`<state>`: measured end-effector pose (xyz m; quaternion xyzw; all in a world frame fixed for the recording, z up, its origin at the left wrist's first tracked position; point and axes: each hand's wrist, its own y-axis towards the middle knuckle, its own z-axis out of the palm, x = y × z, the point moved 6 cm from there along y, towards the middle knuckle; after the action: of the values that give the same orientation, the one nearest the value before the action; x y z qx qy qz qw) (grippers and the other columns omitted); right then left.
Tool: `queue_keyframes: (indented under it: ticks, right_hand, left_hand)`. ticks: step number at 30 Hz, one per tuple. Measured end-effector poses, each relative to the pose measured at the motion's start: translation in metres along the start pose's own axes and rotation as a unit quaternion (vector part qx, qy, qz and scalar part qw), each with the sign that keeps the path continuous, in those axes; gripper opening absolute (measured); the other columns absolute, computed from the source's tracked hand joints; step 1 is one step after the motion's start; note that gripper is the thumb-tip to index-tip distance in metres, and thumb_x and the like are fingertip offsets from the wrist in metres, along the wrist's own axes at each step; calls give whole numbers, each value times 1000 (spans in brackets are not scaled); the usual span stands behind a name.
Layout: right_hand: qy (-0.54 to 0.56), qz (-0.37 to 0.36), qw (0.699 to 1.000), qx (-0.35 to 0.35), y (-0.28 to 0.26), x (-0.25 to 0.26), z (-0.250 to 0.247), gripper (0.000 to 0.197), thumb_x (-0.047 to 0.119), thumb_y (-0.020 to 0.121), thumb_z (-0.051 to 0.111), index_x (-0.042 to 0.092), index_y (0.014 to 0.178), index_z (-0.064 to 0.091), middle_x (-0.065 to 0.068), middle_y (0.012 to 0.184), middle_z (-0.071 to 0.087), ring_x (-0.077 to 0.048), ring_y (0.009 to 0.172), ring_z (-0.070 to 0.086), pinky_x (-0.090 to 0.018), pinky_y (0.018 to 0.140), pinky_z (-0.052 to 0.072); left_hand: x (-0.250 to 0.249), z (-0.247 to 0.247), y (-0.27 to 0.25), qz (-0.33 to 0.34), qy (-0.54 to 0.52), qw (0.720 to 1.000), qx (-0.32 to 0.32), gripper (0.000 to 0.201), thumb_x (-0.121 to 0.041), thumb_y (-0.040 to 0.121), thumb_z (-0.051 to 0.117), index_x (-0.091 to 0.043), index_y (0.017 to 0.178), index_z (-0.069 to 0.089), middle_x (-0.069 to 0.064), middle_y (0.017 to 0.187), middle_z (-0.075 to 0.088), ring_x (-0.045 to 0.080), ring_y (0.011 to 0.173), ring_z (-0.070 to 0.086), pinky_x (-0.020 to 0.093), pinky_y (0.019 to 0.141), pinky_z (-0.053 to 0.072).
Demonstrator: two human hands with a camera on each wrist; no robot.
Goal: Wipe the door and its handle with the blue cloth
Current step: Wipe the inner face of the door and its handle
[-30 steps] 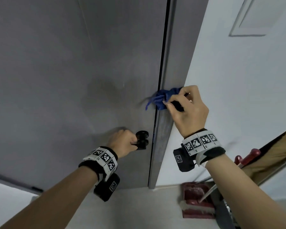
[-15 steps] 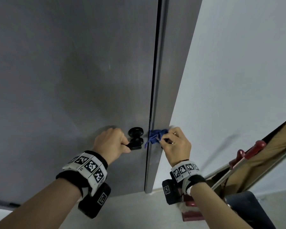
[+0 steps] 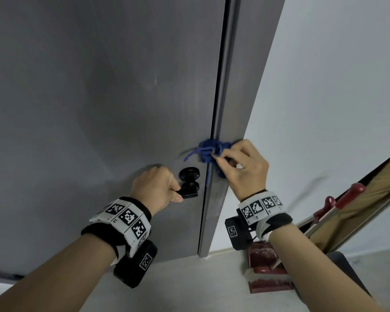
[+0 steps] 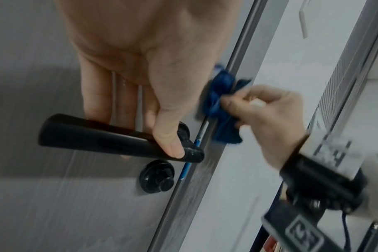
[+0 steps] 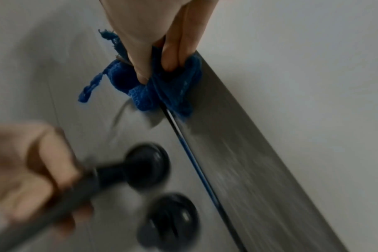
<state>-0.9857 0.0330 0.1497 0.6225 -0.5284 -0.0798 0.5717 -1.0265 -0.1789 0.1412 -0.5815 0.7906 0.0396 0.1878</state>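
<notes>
The grey door (image 3: 99,97) fills the left of the head view, its narrow edge (image 3: 223,131) facing me. My left hand (image 3: 158,188) grips the black lever handle (image 3: 189,192) (image 4: 110,138), thumb on top. A round black lock knob (image 4: 157,177) sits on the door beside the lever. My right hand (image 3: 241,167) pinches the bunched blue cloth (image 3: 212,149) (image 5: 160,85) against the door's edge, just above the handle. The cloth wraps round the corner of the edge, and a loose strand (image 5: 91,88) hangs off it.
A white wall (image 3: 324,109) stands right of the door edge. At lower right a dark red block-shaped thing (image 3: 266,273) sits on the pale floor. Red-handled metal poles (image 3: 338,203) lean by a brown panel (image 3: 369,194).
My right hand slid the cloth down the door edge to handle height, then back up a little. My left hand stays on the handle.
</notes>
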Motion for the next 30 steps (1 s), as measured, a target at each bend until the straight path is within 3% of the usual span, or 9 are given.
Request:
queue_keyframes:
  ticks: [2, 7, 11, 15, 18, 22, 24, 28, 30]
  right_hand:
    - [-10, 9, 999, 30, -22, -15, 8, 9, 9, 81, 85, 12, 77, 77, -2, 80, 59, -16, 62, 55, -38, 51, 50]
    - [-17, -12, 999, 49, -29, -24, 11, 10, 12, 81, 85, 13, 77, 76, 0, 79, 59, -13, 62, 54, -36, 50, 50]
    - [-29, -68, 996, 49, -23, -20, 9, 10, 18, 84, 84, 15, 78, 76, 0, 80, 60, -13, 64, 55, -36, 52, 49]
    - [-39, -100, 994, 24, -26, -19, 9, 10, 25, 85, 82, 19, 80, 75, 3, 82, 59, -11, 67, 54, -38, 53, 48]
    - [-52, -130, 990, 15, -27, -16, 8, 12, 31, 85, 80, 21, 81, 75, 4, 83, 59, -11, 67, 54, -39, 55, 49]
    - [-85, -165, 982, 24, -22, -16, 6, 17, 40, 81, 79, 24, 82, 73, 4, 82, 58, -14, 68, 54, -43, 60, 50]
    - [-95, -184, 978, 7, -25, -19, 6, 20, 43, 80, 77, 23, 84, 72, 4, 83, 59, -16, 71, 55, -44, 63, 50]
    - [-74, -176, 981, -37, -48, -39, 11, 23, 46, 76, 77, 24, 82, 74, 5, 79, 61, -14, 74, 55, -43, 66, 50]
    - [-57, -170, 983, -46, -70, -56, 17, 20, 44, 75, 79, 24, 80, 74, 5, 78, 62, -14, 72, 56, -43, 66, 50]
  left_hand:
    - [-1, 1, -1, 3, 5, 1000, -4, 19, -37, 73, 86, -35, 91, 80, -19, 58, 57, -2, 55, 48, 21, 53, 33]
    - [-10, 2, 3, 19, 44, 999, 16, 26, -31, 73, 87, -25, 97, 80, -6, 96, 76, 13, 75, 59, 28, 71, 47]
    - [-16, 5, 4, 37, 56, 998, 4, 22, -26, 71, 89, -16, 88, 80, 0, 80, 73, 22, 81, 70, 37, 76, 56]
    - [-14, 7, -3, 57, 61, 996, -30, 18, -28, 72, 86, -21, 64, 72, -7, 57, 59, 17, 64, 62, 29, 59, 46]
    - [-13, 9, -9, 63, 61, 995, -43, 11, -32, 75, 85, -23, 72, 79, -10, 58, 65, 11, 62, 62, 24, 56, 43]
    - [-9, 15, -22, 71, 79, 984, -144, 17, -42, 74, 84, -29, 84, 80, -15, 63, 63, 8, 63, 57, 24, 54, 37]
    - [-4, 24, -30, 97, 104, 965, -220, 18, -45, 77, 80, -33, 90, 80, -12, 67, 64, 15, 67, 58, 27, 58, 36]
    - [11, 54, -45, 157, 89, 900, -397, 20, -44, 89, 68, -35, 103, 78, 2, 93, 74, 31, 91, 61, 37, 76, 44]
    - [22, 72, -44, 197, 62, 856, -473, 22, -42, 93, 60, -32, 107, 75, 4, 93, 72, 33, 94, 60, 38, 76, 45]
